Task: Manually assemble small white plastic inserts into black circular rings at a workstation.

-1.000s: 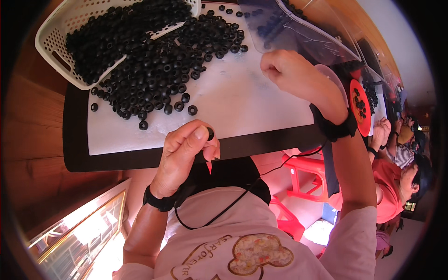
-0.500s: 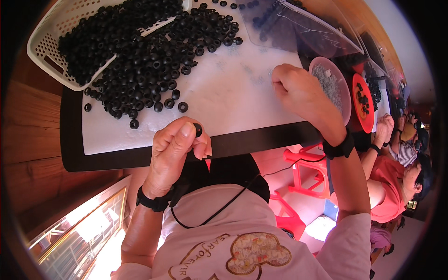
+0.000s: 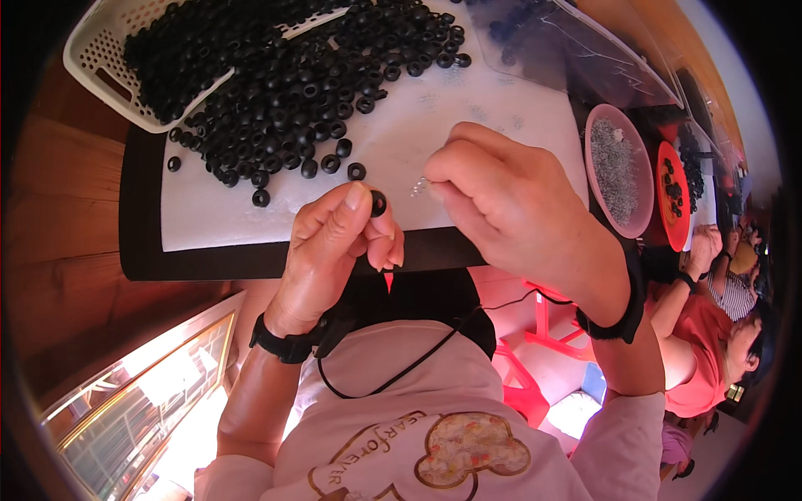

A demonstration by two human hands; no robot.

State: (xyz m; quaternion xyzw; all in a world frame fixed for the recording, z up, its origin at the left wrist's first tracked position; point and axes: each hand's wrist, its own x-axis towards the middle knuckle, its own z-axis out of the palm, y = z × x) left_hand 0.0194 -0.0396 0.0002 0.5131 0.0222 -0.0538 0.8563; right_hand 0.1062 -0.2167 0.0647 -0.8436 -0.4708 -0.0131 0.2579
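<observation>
Work looks partway through a single piece: the left hand (image 3: 330,238) pinches one black ring (image 3: 374,200) between thumb and finger above the near edge of the table (image 3: 200,265). The right hand (image 3: 510,192), fingertips together, pinches tiny clear bits (image 3: 417,187) just beside it; ring and bits are apart. Much seems left, judging by the heap of loose rings (image 3: 284,117) spilling from the white basket (image 3: 98,83) at the far left corner and the well-filled pink bowl (image 3: 631,229) near the right edge. Whether any rings are finished cannot be told.
</observation>
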